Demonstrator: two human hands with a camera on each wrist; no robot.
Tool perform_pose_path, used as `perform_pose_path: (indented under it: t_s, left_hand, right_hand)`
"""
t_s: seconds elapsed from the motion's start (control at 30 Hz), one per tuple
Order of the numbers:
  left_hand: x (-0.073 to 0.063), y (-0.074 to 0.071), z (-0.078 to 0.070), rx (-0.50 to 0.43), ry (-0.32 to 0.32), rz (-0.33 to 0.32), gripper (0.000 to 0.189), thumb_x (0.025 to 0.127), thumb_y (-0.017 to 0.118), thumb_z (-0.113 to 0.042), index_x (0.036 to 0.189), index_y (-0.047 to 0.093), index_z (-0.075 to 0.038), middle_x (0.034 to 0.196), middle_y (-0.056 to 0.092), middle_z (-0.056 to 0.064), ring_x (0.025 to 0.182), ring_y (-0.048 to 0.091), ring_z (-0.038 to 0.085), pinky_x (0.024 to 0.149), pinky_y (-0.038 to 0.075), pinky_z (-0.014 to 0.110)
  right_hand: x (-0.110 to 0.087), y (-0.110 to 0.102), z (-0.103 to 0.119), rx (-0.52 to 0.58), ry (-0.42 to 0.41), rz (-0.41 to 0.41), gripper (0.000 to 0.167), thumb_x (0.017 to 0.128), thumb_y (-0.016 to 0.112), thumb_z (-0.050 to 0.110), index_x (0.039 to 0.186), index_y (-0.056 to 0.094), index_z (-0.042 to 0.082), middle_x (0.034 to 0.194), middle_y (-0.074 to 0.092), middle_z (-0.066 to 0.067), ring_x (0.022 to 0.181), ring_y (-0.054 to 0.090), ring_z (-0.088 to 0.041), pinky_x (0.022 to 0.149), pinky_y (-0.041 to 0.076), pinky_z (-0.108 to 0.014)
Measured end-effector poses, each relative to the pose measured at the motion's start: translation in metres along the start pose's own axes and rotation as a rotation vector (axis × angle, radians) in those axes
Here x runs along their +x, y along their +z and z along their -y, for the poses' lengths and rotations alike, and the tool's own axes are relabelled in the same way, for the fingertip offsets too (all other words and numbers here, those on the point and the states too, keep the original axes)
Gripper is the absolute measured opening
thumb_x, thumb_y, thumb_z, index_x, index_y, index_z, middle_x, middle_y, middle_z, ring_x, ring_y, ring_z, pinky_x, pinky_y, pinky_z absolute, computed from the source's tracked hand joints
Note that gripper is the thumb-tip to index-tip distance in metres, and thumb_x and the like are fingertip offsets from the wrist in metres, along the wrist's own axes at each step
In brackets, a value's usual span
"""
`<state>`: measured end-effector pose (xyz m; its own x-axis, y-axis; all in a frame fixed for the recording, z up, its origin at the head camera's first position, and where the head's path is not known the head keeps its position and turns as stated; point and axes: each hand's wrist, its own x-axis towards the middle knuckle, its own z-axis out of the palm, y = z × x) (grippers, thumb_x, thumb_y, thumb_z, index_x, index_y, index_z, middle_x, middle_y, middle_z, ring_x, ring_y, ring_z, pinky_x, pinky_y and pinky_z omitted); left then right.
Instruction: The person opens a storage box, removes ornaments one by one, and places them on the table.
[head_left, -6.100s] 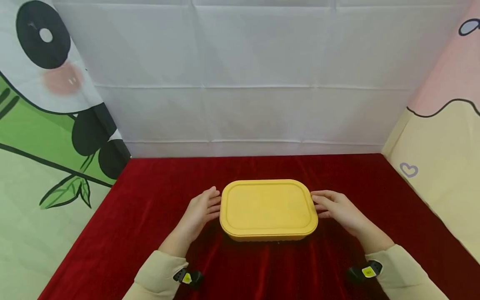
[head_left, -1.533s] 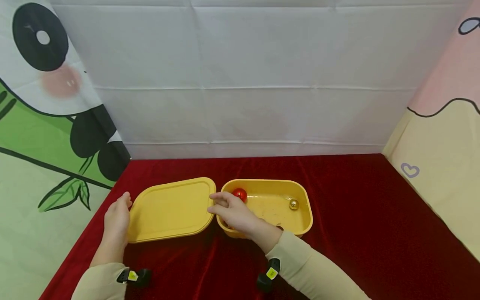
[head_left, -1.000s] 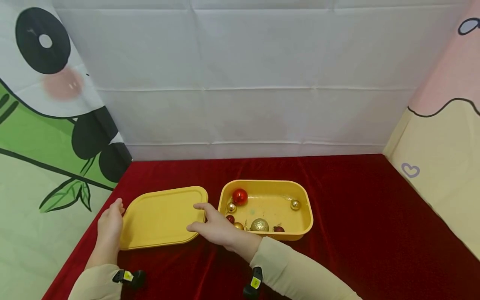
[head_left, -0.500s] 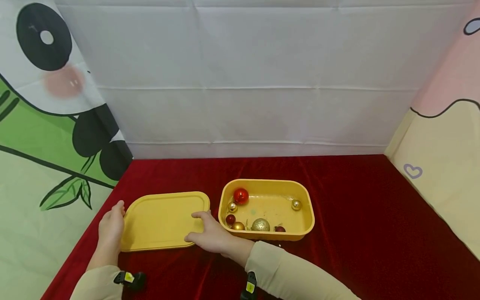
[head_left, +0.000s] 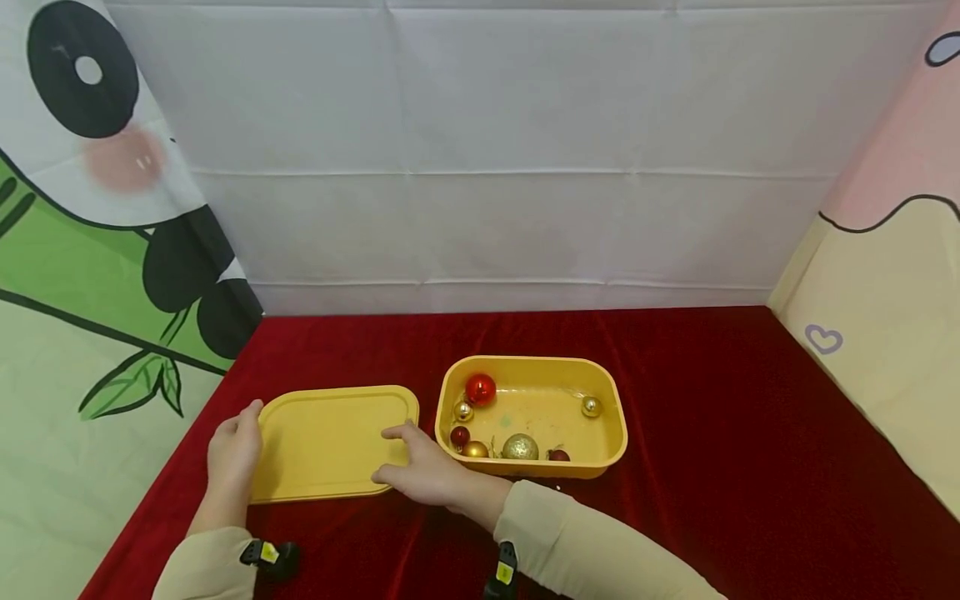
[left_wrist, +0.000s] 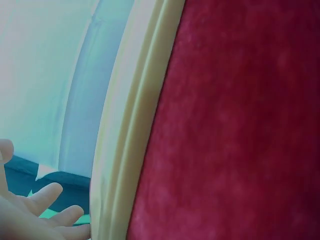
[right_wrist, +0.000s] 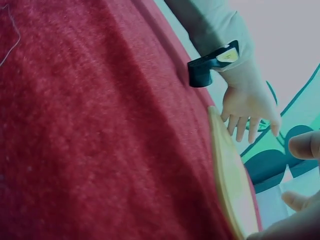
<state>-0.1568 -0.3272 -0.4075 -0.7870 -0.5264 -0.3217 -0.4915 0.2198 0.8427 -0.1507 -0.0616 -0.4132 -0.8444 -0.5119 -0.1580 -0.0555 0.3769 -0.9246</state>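
A flat yellow lid [head_left: 322, 442] lies on the red cloth, left of the uncovered yellow box [head_left: 558, 425]. My left hand [head_left: 234, 454] is at the lid's left edge, its fingers extended in the right wrist view. At the lid's right end is my right hand [head_left: 431, 473], with thumb and forefinger spread apart over the rim and the other fingers mostly hidden. Inside the box are several Christmas baubles: a shiny red one [head_left: 480, 389], a glittery gold one [head_left: 520, 447], a small gold one [head_left: 592, 407] at the right, and dark red ones.
Red velvet cloth [head_left: 712, 433] covers the table. A white sheet [head_left: 517, 233] hangs behind it, with printed cartoon cloths at left and right. A tiny pale speck [head_left: 558, 488] lies in front of the box.
Earlier the lid sat on the box between both hands. It has since moved left and down onto the cloth, exposing the baubles. Over the last half second, only the left hand shifts slightly right.
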Motion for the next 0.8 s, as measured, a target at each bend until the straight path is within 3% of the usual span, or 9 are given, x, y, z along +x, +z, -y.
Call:
perform_pose_path:
  t_s: [0.2, 0.43, 0.8]
  left_hand:
    - [-0.007, 0.011, -0.005, 0.053, 0.064, 0.007, 0.088, 0.09, 0.026, -0.067, 0.149, 0.019, -0.002, 0.153, 0.02, 0.024, 0.136, 0.024, 0.041, 0.112, 0.021, 0.056]
    - [-0.018, 0.03, -0.015, 0.064, 0.144, 0.079, 0.082, 0.093, 0.029, -0.062, 0.149, 0.021, -0.003, 0.154, 0.02, 0.023, 0.137, 0.025, 0.04, 0.111, 0.023, 0.057]
    - [-0.035, 0.056, -0.031, 0.099, 0.249, 0.218, 0.081, 0.093, 0.034, -0.062, 0.15, 0.019, -0.006, 0.155, 0.02, 0.02, 0.141, 0.022, 0.038, 0.113, 0.023, 0.054]
  right_hand:
    - [-0.007, -0.014, 0.009, -0.042, -0.054, 0.044, 0.054, 0.085, 0.065, 0.032, 0.134, 0.048, 0.02, 0.146, 0.041, -0.006, 0.133, 0.04, -0.024, 0.104, 0.038, -0.038]
    - [-0.017, -0.034, 0.016, 0.02, -0.116, 0.092, 0.046, 0.09, 0.061, 0.031, 0.133, 0.049, 0.02, 0.146, 0.043, 0.0, 0.137, 0.037, -0.022, 0.108, 0.037, -0.035]
    - [-0.027, -0.063, 0.009, -0.04, -0.258, -0.011, 0.029, 0.092, 0.06, 0.024, 0.118, 0.061, 0.011, 0.122, 0.063, -0.006, 0.115, 0.06, -0.019, 0.093, 0.047, -0.022]
